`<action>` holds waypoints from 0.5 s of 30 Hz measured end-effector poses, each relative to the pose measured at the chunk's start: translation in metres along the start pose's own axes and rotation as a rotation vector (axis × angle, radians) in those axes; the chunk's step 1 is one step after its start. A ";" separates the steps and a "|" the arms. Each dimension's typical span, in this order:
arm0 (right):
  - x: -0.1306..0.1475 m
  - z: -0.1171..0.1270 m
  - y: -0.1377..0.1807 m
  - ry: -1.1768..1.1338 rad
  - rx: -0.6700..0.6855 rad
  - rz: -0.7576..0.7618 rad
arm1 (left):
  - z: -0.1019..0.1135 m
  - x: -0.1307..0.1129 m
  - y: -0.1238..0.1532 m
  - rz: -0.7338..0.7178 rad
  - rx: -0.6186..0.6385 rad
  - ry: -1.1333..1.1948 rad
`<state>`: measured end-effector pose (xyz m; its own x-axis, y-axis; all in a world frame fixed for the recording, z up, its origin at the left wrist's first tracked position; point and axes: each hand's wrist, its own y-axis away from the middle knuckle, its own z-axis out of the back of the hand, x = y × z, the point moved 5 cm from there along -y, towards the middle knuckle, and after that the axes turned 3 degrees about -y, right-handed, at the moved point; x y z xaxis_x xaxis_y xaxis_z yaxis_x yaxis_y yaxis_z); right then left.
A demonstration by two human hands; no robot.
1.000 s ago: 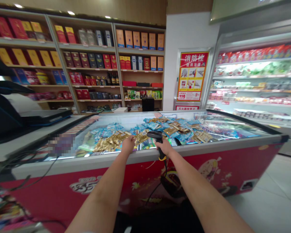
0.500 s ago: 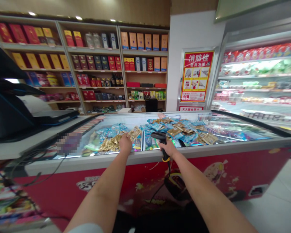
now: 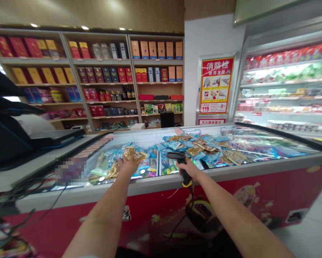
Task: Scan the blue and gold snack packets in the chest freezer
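My right hand (image 3: 189, 169) is wrapped around the handle of a black and yellow corded barcode scanner (image 3: 186, 175), its head pointing left over the freezer's front edge. My left hand (image 3: 128, 167) is at the left part of the freezer top, fingers around a shiny gold packet (image 3: 129, 152); the exact grip is partly hidden. Another gold packet (image 3: 140, 157) lies beside its thumb. More gold packets (image 3: 113, 171) lie under and left of that hand, among blue packets (image 3: 114, 154). On the right, a larger heap mixes blue packets (image 3: 213, 157) and gold packets (image 3: 195, 150).
The chest freezer (image 3: 161, 181) has a grey rim and red front. A counter with a dark machine (image 3: 7, 125) stands at left, with loose cables (image 3: 13, 193). Shelves of boxes (image 3: 107, 75) line the back wall; a lit display fridge (image 3: 287, 86) stands at right.
My left hand has moved left, away from the scanner, to the gold packets on the left. My right hand keeps hold of the scanner. The view has shifted slightly.
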<state>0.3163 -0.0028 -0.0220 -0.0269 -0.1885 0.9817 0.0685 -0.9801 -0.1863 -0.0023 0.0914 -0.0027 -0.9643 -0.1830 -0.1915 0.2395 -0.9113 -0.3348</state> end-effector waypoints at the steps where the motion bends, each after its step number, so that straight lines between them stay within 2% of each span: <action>1: 0.001 0.001 0.001 -0.028 0.001 -0.008 | 0.000 -0.001 0.001 0.006 -0.023 -0.017; 4: 0.004 0.005 0.003 -0.085 -0.043 0.002 | 0.008 -0.011 0.000 0.014 -0.125 -0.045; 7: 0.003 0.006 0.004 -0.113 -0.090 0.033 | 0.016 -0.048 -0.003 -0.109 -0.146 -0.002; 11: 0.003 0.007 0.006 -0.102 -0.145 0.055 | 0.015 -0.127 0.003 -0.372 -0.007 0.096; 15: 0.004 0.009 0.008 -0.078 -0.209 0.081 | 0.001 -0.182 0.005 -0.293 0.143 0.240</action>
<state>0.3253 -0.0105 -0.0197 0.0477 -0.2694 0.9618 -0.1405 -0.9552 -0.2606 0.1745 0.1194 0.0312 -0.9316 0.1680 -0.3223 -0.0763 -0.9574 -0.2786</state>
